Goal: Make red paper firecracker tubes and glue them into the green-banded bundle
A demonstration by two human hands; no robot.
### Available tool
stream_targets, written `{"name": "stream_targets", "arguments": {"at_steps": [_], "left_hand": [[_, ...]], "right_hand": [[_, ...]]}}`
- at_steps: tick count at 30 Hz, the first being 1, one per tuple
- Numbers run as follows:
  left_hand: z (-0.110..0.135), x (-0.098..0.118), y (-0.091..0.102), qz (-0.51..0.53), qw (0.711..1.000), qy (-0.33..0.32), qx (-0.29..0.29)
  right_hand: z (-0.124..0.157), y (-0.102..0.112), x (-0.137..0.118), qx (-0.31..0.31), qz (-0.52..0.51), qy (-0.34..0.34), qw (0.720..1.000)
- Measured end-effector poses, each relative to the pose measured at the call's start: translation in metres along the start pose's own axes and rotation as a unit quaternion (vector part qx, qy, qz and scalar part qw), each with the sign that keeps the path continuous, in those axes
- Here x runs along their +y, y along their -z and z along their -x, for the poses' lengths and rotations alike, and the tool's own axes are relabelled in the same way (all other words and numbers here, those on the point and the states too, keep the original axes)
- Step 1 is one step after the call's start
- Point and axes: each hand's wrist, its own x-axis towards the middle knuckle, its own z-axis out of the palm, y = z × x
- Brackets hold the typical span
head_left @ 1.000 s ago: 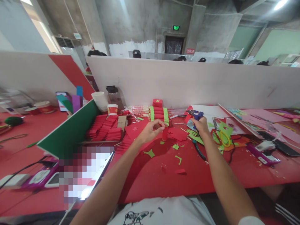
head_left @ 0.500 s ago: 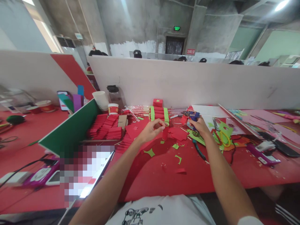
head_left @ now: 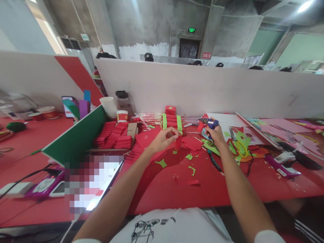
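Observation:
My left hand (head_left: 165, 139) is closed, with thumb and fingertips pinching the top of a small upright red tube (head_left: 178, 143). My right hand (head_left: 215, 133) grips a dark blue glue gun (head_left: 210, 123), its nozzle pointing left, a little right of the tube. Behind my left hand stands a bundle of red rolls (head_left: 172, 122) wrapped with lime-green bands. A red block with a yellow star (head_left: 170, 110) sits behind the bundle. Red sheets (head_left: 191, 143) and lime-green scraps (head_left: 161, 163) lie around the tube.
Dark-handled pliers (head_left: 214, 161) and yellow-handled scissors (head_left: 242, 149) lie to the right. Stacked red strips (head_left: 111, 135), paper cups (head_left: 122, 116) and a green board (head_left: 76, 138) stand left. A lit tablet (head_left: 106, 184) is near my left forearm. A white partition (head_left: 202, 87) closes off the back.
My right hand with the glue gun has turned and shifted slightly, raising the gun a little. My left hand keeps its pinch on the red tube.

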Motion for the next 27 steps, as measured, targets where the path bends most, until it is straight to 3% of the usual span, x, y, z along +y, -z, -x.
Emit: {"name": "stream_targets", "arguments": {"at_steps": [14,27], "left_hand": [[-0.0001,0.0003,-0.0006,-0.002,1.0,0.001,0.001],[-0.0009,0.0012,-0.0013,0.004,1.0,0.006,0.0]], "right_hand": [[0.003,-0.0017,-0.0043,-0.005,-0.065,0.032,0.997],[0.0013,-0.0047,0.0004,-0.017,-0.072,-0.047,0.996]]}}
